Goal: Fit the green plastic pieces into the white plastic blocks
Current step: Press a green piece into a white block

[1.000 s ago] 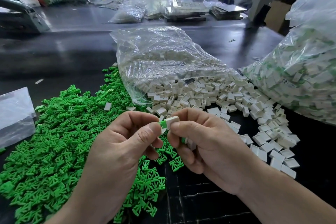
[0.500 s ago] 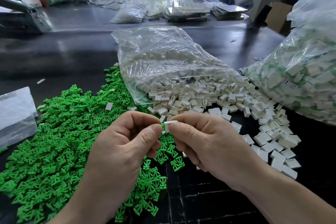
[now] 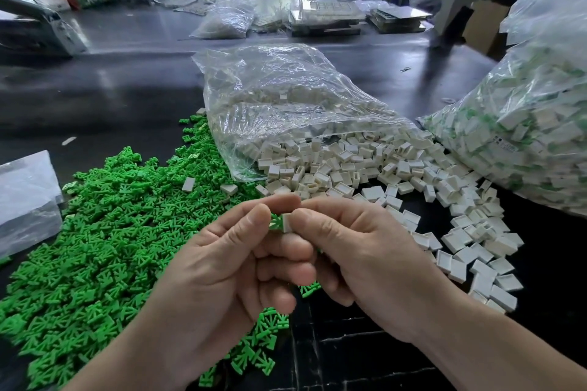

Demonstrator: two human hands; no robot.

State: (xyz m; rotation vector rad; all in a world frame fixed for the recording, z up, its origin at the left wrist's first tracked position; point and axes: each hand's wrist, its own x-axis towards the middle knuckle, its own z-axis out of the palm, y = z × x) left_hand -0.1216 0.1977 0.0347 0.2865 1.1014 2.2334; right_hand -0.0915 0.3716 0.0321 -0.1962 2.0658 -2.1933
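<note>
The main risk, as I judge it, is a crooked start: if the green piece [image 3: 275,221] meets the white block [image 3: 286,222] at a slant, its prongs could jam at the opening or bend, and a hard squeeze could flick one part out of the pinch into the loose heaps below. The grip hides most of the joint, so alignment rests largely on feel.

The left hand [image 3: 222,267] has thumb and forefinger closed on the green piece; the right hand [image 3: 355,257] pinches the white block the same way. The 2 parts touch, held above the table [image 3: 127,86] near its front edge, between the green heap [image 3: 95,232] toward the left and the spilled white blocks [image 3: 349,168] toward the right.
</note>
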